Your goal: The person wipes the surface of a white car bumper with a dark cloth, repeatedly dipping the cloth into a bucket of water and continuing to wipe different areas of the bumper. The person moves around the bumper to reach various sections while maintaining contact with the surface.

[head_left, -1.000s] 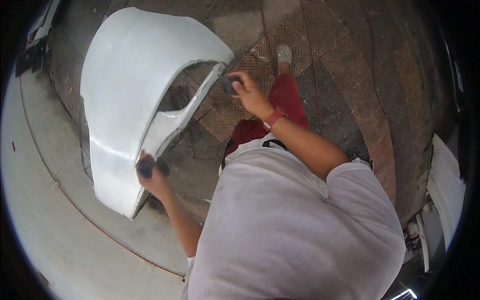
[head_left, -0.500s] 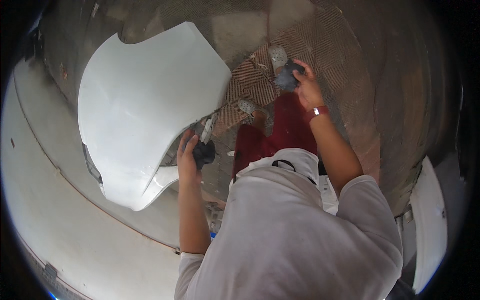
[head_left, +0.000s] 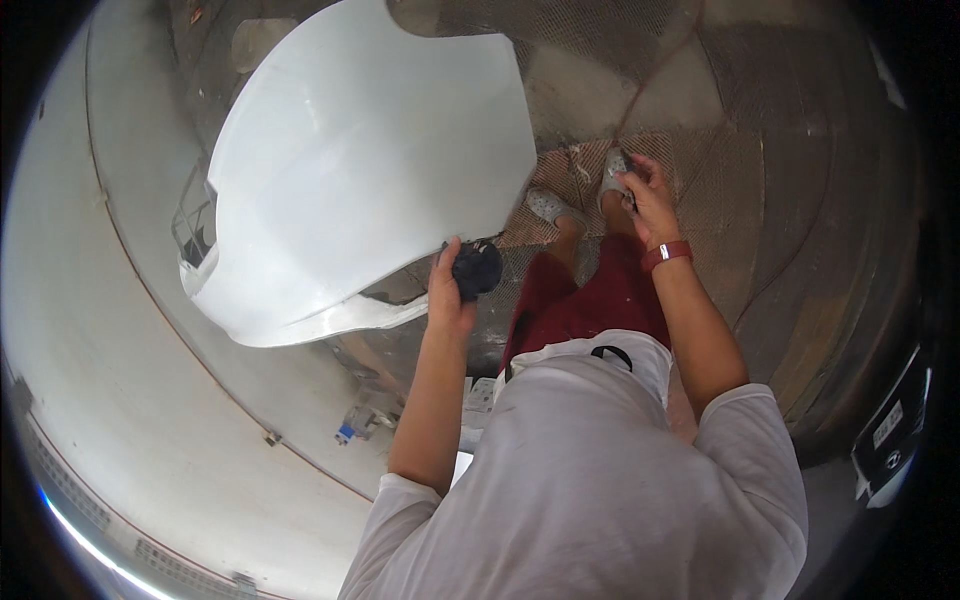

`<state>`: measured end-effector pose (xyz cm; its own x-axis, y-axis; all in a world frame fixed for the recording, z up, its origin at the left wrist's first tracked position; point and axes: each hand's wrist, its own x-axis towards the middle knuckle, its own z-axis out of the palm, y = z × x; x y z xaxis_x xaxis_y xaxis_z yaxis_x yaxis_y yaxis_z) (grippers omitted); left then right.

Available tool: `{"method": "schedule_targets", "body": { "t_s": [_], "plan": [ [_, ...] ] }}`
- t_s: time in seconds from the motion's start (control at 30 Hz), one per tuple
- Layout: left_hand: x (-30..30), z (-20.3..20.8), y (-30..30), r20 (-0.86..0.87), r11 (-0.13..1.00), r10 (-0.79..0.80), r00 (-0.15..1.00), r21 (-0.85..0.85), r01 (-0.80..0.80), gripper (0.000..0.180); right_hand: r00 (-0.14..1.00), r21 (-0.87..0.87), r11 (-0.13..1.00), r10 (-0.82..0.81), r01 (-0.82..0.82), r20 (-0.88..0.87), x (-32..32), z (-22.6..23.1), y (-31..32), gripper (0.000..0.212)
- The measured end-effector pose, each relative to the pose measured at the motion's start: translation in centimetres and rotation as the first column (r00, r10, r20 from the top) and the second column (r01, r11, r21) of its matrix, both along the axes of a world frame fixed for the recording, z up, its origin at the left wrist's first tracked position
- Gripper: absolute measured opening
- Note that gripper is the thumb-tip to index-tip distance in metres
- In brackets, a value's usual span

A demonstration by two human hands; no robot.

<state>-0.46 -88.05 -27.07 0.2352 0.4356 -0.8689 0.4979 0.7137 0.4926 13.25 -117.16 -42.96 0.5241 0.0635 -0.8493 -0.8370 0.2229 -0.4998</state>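
A large white curved car body panel [head_left: 380, 160] takes up the upper left, with rounded cut-outs in its edge. At its near right edge my left hand [head_left: 450, 300] is closed on a dark, rounded pad [head_left: 478, 270]; whether it touches the panel I cannot tell. Farther right, over the feet, my right hand [head_left: 654, 215] pinches a thin dark grey sheet [head_left: 630, 188], which looks like sandpaper. The sheet shows almost edge-on now, and the fingers partly hide it.
A wire stand [head_left: 190, 215] shows behind the panel's left edge. A pale wall [head_left: 150, 400] curves along the left. Patterned mats [head_left: 720, 190] cover the floor, with a hose or cable across them. A blue-ended fitting [head_left: 345, 434] lies low left; a black panel [head_left: 890, 430] stands far right.
The view has shifted, so the panel sits farther right and higher. My right hand has turned the grey sheet from face-on to edge-on. My left hand keeps the dark pad by the panel's edge.
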Motion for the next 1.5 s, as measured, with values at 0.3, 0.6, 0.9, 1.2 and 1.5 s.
{"method": "schedule_targets", "body": {
  "t_s": [0.3, 0.6, 0.9, 1.2, 1.5],
  "plan": [
    [-1.4, 2.7, 2.0, 0.191, 0.994, 0.095, 0.977, -0.078, -0.081, 0.037, 0.982, 0.424, 0.902, 0.004, -0.084, 0.187, 3.5, 10.4, 14.0, 0.041],
    [-2.7, 2.0, 5.2, 0.251, 0.984, -0.084, 0.964, -0.13, 0.119, 0.055, -0.072, -0.663, 0.747, 0.664, 0.037, 0.744, 6.0, 14.7, 30.0, 0.061],
    [-1.9, 2.1, 4.3, 0.213, 0.979, -0.192, 0.958, -0.021, 0.201, 0.061, -0.073, -0.82, 0.568, 0.822, 0.063, 0.564, 4.2, 16.1, 30.9, 0.068],
    [-1.6, 2.6, 3.5, 0.137, 0.985, -0.173, 0.975, 0.018, 0.172, 0.061, -0.146, -0.876, 0.483, 0.868, 0.016, 0.475, 4.7, 16.0, 31.2, 0.066],
    [-2.2, 2.6, 3.0, -0.003, 0.982, -0.165, 0.986, 0.097, 0.164, 0.068, -0.244, -0.857, 0.516, 0.83, -0.008, 0.502, 0.3, 18.8, 30.5, 0.063]
  ]
}}
